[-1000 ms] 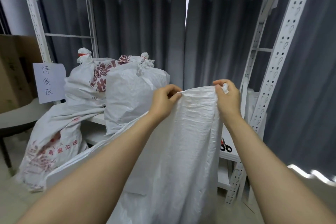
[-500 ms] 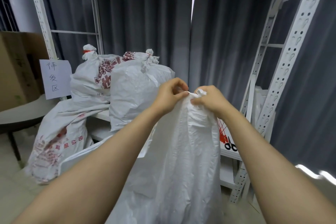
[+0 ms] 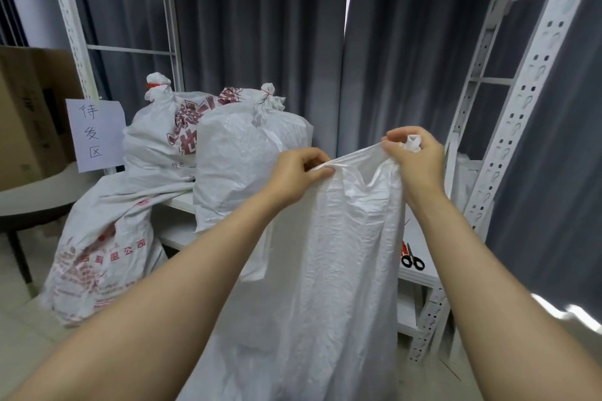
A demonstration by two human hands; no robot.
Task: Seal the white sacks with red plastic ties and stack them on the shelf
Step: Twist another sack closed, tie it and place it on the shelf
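A tall white woven sack [image 3: 338, 257] stands in front of me, its mouth untied. My left hand [image 3: 298, 174] pinches the left part of the sack's top edge. My right hand [image 3: 415, 156] grips the bunched right part of the mouth, a little higher. Two tied sacks sit on the white shelf [image 3: 177, 231]: one with red print [image 3: 156, 140] and one plain [image 3: 241, 166], each closed with a red tie [image 3: 153, 85]. Another printed sack [image 3: 97, 251] leans against the shelf on the floor.
Black-handled scissors [image 3: 412, 260] lie on the shelf board at the right, beside something red. White perforated uprights [image 3: 508, 153] frame the rack. A paper sign [image 3: 94, 133] hangs at the left, with a cardboard box [image 3: 26, 114] and a grey table [image 3: 29, 198] beyond. Grey curtains hang behind.
My hands went from wide apart to together, gathering the sack's mouth, and have now drawn apart again. My right hand has risen with a bunch of the fabric.
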